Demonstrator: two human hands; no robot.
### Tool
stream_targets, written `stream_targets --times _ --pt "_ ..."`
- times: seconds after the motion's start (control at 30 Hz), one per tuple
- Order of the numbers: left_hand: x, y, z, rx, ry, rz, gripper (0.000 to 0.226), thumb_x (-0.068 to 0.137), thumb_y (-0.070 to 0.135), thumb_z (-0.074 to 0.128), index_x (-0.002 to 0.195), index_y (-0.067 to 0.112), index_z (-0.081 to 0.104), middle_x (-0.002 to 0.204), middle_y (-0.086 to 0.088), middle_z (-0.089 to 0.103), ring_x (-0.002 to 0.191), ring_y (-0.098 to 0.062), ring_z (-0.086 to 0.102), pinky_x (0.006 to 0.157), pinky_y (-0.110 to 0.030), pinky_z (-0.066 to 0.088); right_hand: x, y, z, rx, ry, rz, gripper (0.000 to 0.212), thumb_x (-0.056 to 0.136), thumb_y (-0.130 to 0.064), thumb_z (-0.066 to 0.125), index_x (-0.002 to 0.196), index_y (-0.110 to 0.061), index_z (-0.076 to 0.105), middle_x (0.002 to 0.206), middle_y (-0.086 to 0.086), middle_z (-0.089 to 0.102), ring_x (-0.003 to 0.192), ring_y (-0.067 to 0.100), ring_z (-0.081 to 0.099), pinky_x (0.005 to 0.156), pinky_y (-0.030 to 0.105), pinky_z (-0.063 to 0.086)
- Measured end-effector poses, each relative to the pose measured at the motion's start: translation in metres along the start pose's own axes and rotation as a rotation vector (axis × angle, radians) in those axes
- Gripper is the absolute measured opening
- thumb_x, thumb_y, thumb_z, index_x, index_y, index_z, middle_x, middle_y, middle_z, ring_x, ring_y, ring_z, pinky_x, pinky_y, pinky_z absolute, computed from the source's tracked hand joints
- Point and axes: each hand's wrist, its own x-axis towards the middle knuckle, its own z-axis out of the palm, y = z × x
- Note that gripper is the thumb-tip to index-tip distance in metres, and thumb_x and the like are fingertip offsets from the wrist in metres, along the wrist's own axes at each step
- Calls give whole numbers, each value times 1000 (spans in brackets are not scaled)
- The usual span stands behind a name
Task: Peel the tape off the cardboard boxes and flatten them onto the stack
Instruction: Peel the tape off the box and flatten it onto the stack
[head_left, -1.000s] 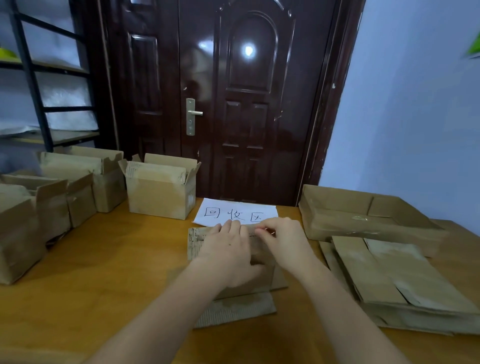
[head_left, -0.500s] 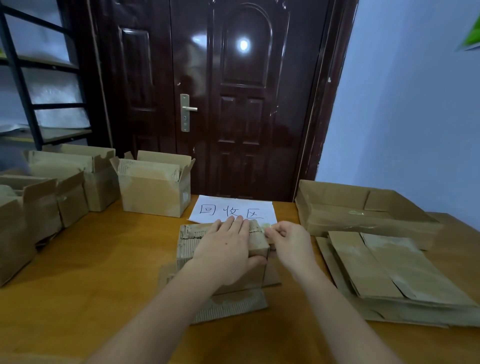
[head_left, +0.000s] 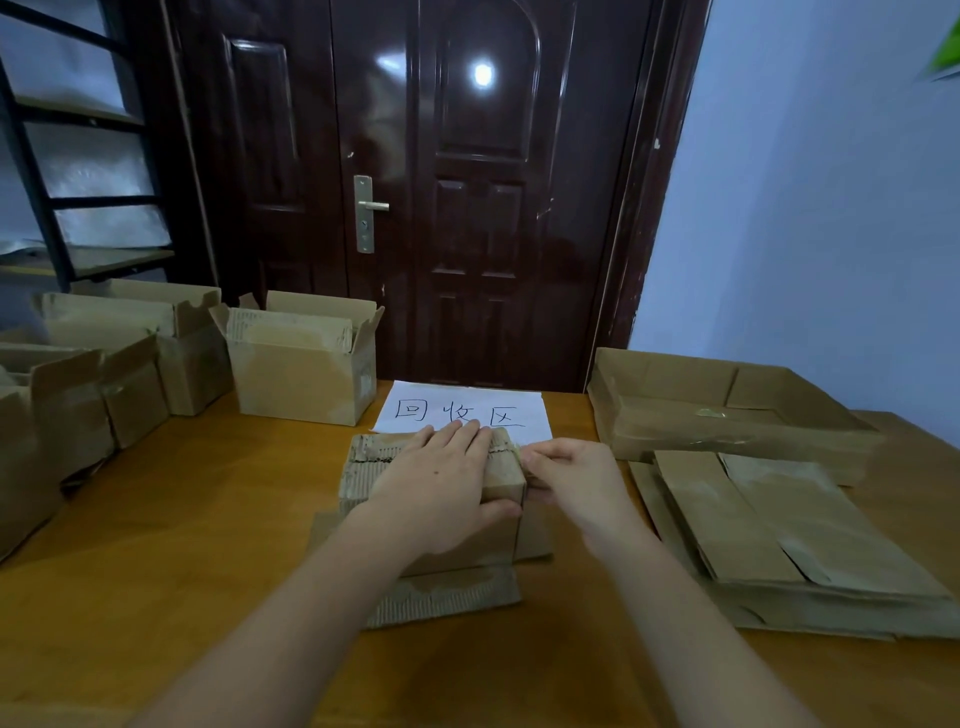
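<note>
**Both hands on the small box at the middle of the table**

At the far left we see a black metal shelf (head_left: 47, 208) and, below it, a cluster of open cardboard boxes (head_left: 119, 364) on the wooden table (head_left: 182, 519). Just to their right stands another open box (head_left: 301, 369), its flaps up, in front of the dark door (head_left: 467, 208).

At the centre, the small cardboard box (head_left: 363, 467) we are working on sits upturned on its own splayed flaps, touching the near edge of a white paper sign (head_left: 462, 410) with handwritten characters. Our left hand (head_left: 441, 483) lies flat over its top, fingers straight and pressing down, the thumb hooked over the near edge. Our right hand (head_left: 576, 478) is at the box's right end with fingers curled, pinching a strip of tape (head_left: 514, 451) at the top corner.

To the right, the stack of flattened boxes (head_left: 779, 535) lies on the table, and behind it a wide, shallow cardboard box (head_left: 727, 415) rests against the blue wall (head_left: 831, 208).
</note>
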Motion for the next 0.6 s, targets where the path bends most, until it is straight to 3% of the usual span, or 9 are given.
stream_targets --times 0.17,0.27,0.37,0.43,0.53,0.6 --pt "1 -4 1 -11 2 10 102 89 87 24 165 20 7 173 -1 12 158 -21 9 127 -43 5 6 5 1 40 115 56 12 84 -11 81 93 -17 74 84 -4 75 76 10 74 60 16 56" --pt "0 -5 1 -1 3 22 103 89 87 23 165 20 8 173 -2 12 158 -21 9 127 -43 5 8 17 6 -194 136 37 14 87 -20 80 100 -20 73 89 -7 72 84 9 69 68 20 56" --pt "0 -7 1 -9 8 22 102 89 86 25 165 20 9 172 -2 13 158 -21 10 127 -43 5 7 22 11 -429 146 -171 7 89 -18 76 96 -21 75 85 -13 70 80 2 64 63 11 49" --pt "0 -8 2 -13 10 28 102 89 87 24 165 20 9 172 -2 13 158 -21 11 127 -42 6 8 23 9 -392 82 -202 8 92 -15 73 92 -23 76 84 -11 72 84 5 66 70 17 53" --pt "0 -9 3 -9 12 29 105 86 89 20 165 21 10 172 -1 14 158 -21 11 126 -42 5 7 19 1 -106 -66 33 14 100 -21 63 96 -22 77 94 -6 75 97 16 69 88 39 59" --pt "0 -9 4 -9 18 28 106 83 90 17 165 22 11 172 -1 15 158 -21 12 126 -42 5 7 18 -1 -48 -112 99 14 100 -19 62 100 -19 77 97 -4 77 98 18 71 86 40 61"
